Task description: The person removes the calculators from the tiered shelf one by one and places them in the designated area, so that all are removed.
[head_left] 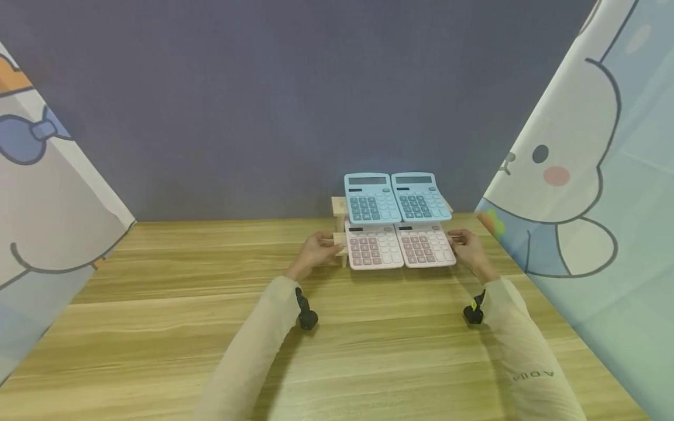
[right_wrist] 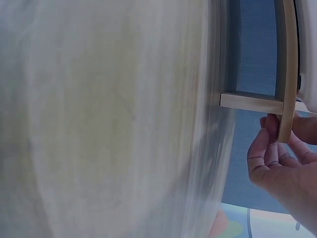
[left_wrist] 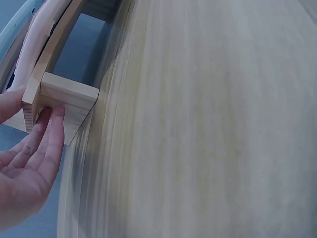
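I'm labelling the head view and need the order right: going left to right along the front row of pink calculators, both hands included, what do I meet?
Left hand → left-hand pink calculator → right-hand pink calculator → right hand.

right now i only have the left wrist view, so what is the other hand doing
Observer: The right hand pinches the right end of the wooden front board, thumb on top and fingers beneath.
Operator: ok and what's lying on it, i just get an edge
Observer: The head view shows two pink calculators side by side, their keys facing up.
Operator: anything behind those
Observer: Yes, a pair of blue calculators sits higher up behind them, with their displays at the far edge.
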{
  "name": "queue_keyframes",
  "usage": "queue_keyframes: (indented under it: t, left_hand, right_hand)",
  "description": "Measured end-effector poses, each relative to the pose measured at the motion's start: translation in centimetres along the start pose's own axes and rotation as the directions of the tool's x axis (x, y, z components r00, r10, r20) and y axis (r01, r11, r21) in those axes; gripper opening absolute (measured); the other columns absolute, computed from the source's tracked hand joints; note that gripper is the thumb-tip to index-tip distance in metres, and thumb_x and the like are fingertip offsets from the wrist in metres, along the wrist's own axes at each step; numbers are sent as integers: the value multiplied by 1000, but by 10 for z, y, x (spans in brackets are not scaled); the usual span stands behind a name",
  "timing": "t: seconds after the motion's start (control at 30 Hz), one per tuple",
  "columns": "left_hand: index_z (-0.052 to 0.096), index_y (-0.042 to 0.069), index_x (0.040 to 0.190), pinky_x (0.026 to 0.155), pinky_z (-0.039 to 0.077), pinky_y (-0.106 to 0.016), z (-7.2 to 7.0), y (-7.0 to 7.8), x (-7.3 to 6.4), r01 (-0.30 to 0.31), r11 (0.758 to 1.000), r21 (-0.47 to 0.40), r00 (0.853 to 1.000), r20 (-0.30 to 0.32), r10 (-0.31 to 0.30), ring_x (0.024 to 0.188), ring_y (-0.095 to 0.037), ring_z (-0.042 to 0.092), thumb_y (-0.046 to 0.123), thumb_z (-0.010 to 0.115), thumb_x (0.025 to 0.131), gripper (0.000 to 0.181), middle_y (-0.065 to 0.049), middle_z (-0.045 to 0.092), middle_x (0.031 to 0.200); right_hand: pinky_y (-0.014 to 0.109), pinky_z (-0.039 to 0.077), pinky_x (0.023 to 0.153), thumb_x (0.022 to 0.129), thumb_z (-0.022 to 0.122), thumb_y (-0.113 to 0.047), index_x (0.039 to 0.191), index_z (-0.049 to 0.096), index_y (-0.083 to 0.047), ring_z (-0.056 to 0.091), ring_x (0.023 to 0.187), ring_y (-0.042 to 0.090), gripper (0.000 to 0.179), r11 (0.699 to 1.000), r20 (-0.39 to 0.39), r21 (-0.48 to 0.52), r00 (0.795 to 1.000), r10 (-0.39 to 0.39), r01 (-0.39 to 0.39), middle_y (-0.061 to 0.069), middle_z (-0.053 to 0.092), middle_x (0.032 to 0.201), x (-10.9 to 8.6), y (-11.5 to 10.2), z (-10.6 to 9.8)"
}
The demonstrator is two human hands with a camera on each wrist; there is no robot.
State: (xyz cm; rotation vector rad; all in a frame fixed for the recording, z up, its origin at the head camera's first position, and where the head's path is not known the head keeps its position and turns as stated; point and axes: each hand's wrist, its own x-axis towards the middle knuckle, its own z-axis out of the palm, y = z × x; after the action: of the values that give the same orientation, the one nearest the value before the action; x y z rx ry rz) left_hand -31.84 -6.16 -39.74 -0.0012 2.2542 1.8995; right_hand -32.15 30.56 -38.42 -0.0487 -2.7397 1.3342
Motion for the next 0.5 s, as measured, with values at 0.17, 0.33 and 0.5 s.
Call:
queue_keyframes:
  t: [0.17,0.33,0.5]
  left_hand:
    - [41,0,128,81,56,-31,1,3,-2,12,1000,-15,1000,-11,-12,97,-30,63,15,67,83,54,-20,52,124]
    - [43,-1,126,80,56,-33,0,4,-5,-3,1000,-30,1000,2,3,95,-32,62,13,67,83,51,-20,54,118]
    - [44,-1,126,81,56,-34,2,5,-4,2,999,-33,1000,-3,-2,91,-27,63,11,67,83,50,-20,55,115]
  right_hand:
    - [5,40,64,93,41,-3,126,40,13,46,107,36,37,1000,-8,21,1000,-19,19,35,46,121,-1,-2,1]
    - [8,40,66,93,41,-3,128,40,12,45,111,38,38,1000,7,9,1000,4,-4,35,45,124,-3,-4,0]
    - [8,40,68,94,41,-5,129,39,12,45,111,36,39,999,13,19,1000,27,-28,34,43,125,-3,-4,-1]
